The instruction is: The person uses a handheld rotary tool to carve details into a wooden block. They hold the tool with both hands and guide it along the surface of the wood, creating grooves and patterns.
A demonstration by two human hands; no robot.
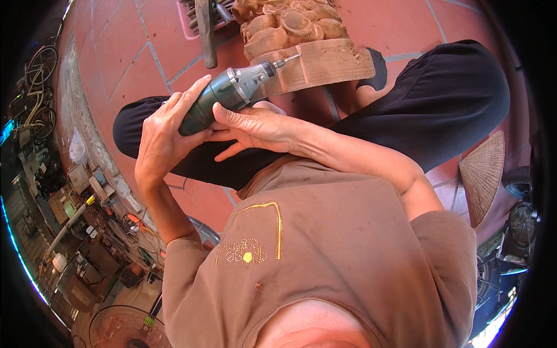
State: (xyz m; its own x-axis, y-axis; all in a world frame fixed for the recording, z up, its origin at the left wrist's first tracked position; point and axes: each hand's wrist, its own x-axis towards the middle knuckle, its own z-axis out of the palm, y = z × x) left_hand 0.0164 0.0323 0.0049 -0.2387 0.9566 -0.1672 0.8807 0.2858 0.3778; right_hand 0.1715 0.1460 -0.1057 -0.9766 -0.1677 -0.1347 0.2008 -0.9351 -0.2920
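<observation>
Here, seated cross-legged on red tiled floor (122,46), black trousers (441,104), brown shirt (325,255). Left hand (162,130) wrapped around rear body of green-grey rotary die grinder (229,95), grip clamped on it. Right hand (255,127) pressed on grinder's underside near the front, fingers (232,114) laid along it, grip closed on tool. Grinder held above the lap, tilted, bit (288,59) touching the edge of the wooden carving (301,43) resting on floor just ahead of knees. Carving rough, rounded relief forms on top, flat base block below. Woven conical hat (483,174) on floor at right. Electric fan (122,327) lower left, bicycles (38,93) far left.
</observation>
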